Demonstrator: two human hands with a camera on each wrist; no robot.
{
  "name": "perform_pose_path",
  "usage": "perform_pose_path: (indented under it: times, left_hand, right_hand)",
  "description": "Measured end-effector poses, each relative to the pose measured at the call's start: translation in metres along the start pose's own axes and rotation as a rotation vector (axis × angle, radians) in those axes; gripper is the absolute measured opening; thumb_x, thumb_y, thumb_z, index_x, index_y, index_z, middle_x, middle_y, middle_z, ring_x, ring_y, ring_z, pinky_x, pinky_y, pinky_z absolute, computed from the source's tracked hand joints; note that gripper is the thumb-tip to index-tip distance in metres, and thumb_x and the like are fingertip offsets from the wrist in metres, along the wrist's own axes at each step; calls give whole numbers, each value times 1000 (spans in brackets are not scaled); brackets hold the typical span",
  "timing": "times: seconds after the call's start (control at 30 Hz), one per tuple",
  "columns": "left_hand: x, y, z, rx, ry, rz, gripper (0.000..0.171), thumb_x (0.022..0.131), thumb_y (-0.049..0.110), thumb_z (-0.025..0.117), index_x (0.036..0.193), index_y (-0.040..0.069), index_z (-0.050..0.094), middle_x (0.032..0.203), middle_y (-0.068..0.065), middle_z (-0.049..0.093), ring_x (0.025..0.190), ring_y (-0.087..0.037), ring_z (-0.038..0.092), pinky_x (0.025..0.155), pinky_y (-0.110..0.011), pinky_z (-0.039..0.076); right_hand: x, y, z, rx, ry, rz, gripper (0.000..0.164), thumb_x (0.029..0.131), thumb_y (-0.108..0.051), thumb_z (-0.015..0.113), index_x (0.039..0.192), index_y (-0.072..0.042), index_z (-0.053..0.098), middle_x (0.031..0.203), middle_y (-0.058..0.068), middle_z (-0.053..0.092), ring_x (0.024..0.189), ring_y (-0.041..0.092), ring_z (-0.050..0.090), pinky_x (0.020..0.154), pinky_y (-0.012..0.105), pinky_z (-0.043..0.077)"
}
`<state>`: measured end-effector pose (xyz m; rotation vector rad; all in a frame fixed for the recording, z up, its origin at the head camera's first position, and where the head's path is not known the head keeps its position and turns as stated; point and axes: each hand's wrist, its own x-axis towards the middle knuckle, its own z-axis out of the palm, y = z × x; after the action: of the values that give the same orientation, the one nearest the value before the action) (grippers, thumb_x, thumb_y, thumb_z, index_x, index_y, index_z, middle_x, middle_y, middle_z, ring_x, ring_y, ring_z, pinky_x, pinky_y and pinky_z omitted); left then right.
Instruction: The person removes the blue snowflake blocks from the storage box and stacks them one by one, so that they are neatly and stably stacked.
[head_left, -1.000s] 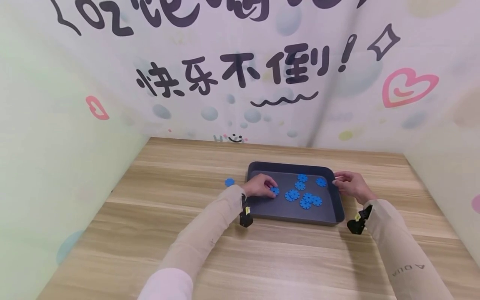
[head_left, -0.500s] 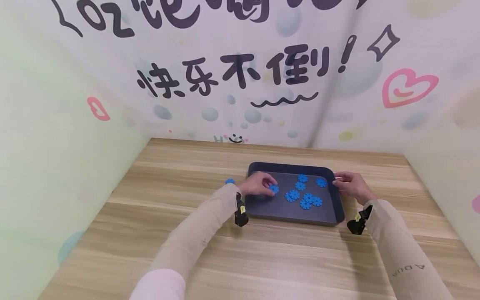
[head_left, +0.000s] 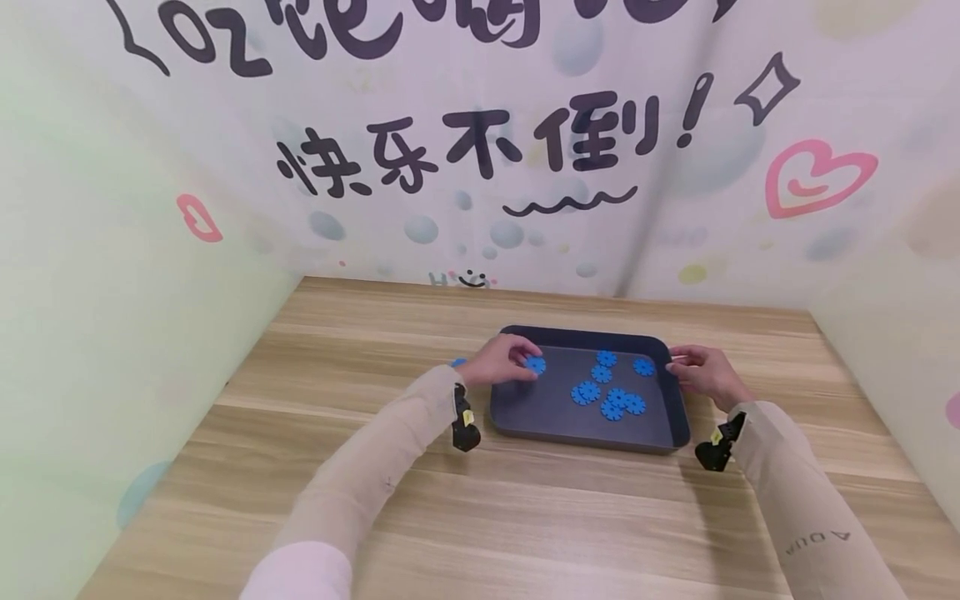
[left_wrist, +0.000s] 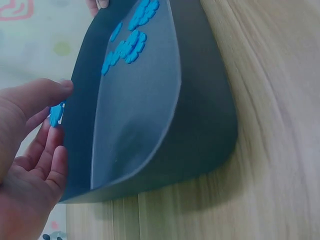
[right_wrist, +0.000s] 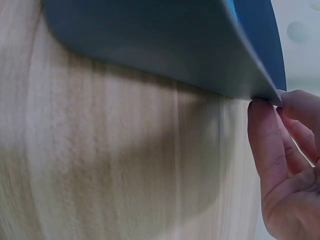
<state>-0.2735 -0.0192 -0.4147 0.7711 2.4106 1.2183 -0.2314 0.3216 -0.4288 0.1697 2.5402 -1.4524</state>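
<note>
My left hand (head_left: 497, 360) is over the left end of a dark grey tray (head_left: 570, 427), pinching a blue notched disc (head_left: 535, 365) between thumb and fingers. The left wrist view shows the held disc (left_wrist: 56, 115) edge-on between the fingertips, above the tray's wall. Several more blue discs (head_left: 612, 408) lie flat on the tray floor, some overlapping. At the tray's right end, my right hand (head_left: 705, 372) grips the rim. The right wrist view has thumb and fingertips at the rim's corner (right_wrist: 277, 99).
Another blue disc (head_left: 457, 362) lies on the table left of the tray, mostly hidden behind my left hand. The wood-grain table (head_left: 450, 525) meets a printed cloth wall (head_left: 420, 250) at the back, with pale walls on both sides.
My left hand has moved left and a little toward the back of the tray with the disc pinched in it. The right hand stays on the rim, and the tray has not moved noticeably.
</note>
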Motion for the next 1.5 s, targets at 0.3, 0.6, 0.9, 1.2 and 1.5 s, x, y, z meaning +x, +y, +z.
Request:
perform_pose_path:
  times: [0.3, 0.6, 0.9, 1.2, 1.5]
  left_hand:
    - [-8, -7, -15, -17, 46, -14, 32, 74, 7, 70, 104, 1, 60, 94, -8, 57, 86, -17, 54, 75, -23, 46]
    - [-23, -25, -35, -60, 116, -9, 36, 75, 4, 67, 109, -2, 58, 100, -11, 57, 91, -20, 53, 78, -26, 46]
    - [-36, -52, -51, -64, 188, -35, 38, 77, 3, 66, 113, -6, 54, 106, -17, 57, 94, -28, 53, 82, -33, 44]
    - [-45, -71, -49, -33, 240, -124, 37, 75, 3, 67, 109, -5, 57, 102, -17, 59, 91, -27, 54, 80, -34, 45]
    - [-45, -80, -41, 19, 266, -137, 37, 73, 4, 67, 108, -3, 58, 101, -15, 59, 91, -25, 54, 81, -34, 44]
  right_hand:
    - [0, 1, 0, -6, 3, -10, 44, 87, -9, 54, 124, 10, 39, 97, 15, 52, 75, 11, 55, 70, 30, 51]
    - [-2, -1, 1, 11, -6, 11, 45, 88, -11, 54, 125, 10, 38, 100, 15, 52, 77, 11, 56, 72, 31, 50]
    - [-2, -1, 0, -3, -2, 8, 45, 88, -11, 54, 125, 10, 38, 101, 17, 52, 78, 13, 55, 73, 32, 50]
    - [-2, -1, 0, 3, -4, 17, 45, 88, -11, 54, 125, 10, 38, 102, 17, 52, 78, 13, 55, 74, 34, 50]
    - [-2, -3, 0, -9, 2, 20, 45, 88, -11, 54, 125, 9, 38, 105, 20, 51, 77, 13, 55, 76, 36, 49]
